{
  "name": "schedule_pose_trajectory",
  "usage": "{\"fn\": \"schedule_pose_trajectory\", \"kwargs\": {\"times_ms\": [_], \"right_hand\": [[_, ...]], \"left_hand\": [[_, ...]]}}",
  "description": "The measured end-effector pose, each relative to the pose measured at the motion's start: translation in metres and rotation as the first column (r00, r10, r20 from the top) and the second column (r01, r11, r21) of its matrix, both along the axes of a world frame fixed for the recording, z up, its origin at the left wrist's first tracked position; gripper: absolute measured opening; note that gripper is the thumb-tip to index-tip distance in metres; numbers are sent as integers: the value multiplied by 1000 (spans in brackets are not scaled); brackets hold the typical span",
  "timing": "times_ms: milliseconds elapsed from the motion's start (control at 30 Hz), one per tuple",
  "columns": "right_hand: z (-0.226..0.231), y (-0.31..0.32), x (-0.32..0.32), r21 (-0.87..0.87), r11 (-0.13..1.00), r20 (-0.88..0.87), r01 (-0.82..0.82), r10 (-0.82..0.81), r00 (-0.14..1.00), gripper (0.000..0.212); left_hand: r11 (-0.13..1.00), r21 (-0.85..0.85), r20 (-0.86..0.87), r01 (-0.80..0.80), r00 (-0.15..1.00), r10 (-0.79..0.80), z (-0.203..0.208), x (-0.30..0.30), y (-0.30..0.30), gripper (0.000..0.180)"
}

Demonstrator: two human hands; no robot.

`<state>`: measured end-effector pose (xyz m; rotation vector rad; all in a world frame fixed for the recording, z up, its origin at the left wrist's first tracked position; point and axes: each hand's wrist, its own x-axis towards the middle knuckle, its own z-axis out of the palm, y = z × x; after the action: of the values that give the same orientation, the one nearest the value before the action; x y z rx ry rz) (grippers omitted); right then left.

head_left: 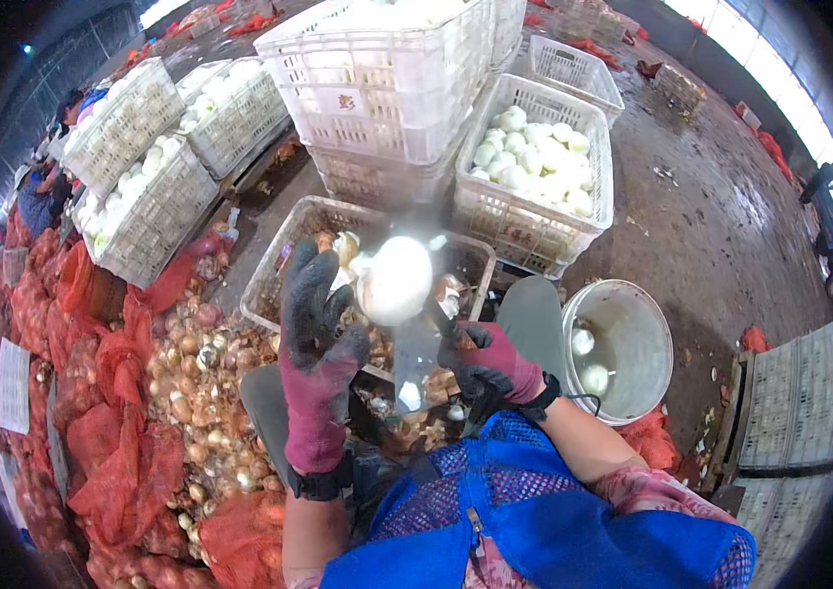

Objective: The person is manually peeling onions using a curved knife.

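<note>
My left hand [316, 334], in a dark and maroon glove, has its fingers curled up around the left side of a peeled white onion [395, 280], which I hold raised above the near crate. My right hand [492, 365], gloved the same way, has its fingers wrapped tight on the handle of a knife [420, 348], whose broad blade stands just under the onion; I cannot tell whether the blade touches it.

Below the hands I see a shallow plastic crate [269, 285] holding onion skins and scraps. To the right of it, close by my knee, a white bucket [632, 344] holds a few peeled onions. Farther off, a white crate [534, 211] is filled with peeled onions, beside a tall stack of white crates [387, 88]. More crates of peeled onions [152, 191] lie at the far left. On the near left, unpeeled brown onions [191, 378] are heaped loose among red mesh sacks [112, 461].

The floor [711, 216] is dark, wet concrete, littered with scraps, and daylight comes in along the right edge.
</note>
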<state>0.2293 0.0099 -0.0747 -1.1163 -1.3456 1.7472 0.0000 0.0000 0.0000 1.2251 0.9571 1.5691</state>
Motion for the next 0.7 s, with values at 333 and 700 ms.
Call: {"fn": "schedule_pose_trajectory", "kwargs": {"times_ms": [333, 700], "right_hand": [[9, -7, 0, -8, 1000, 19, 25, -24, 1000, 21], [-1, -18, 13, 488, 842, 94, 229, -311, 946, 43]], "left_hand": [[958, -167, 74, -233, 966, 248, -3, 2, 10, 37], [694, -712, -667, -105, 412, -621, -117, 18, 3, 70]]}}
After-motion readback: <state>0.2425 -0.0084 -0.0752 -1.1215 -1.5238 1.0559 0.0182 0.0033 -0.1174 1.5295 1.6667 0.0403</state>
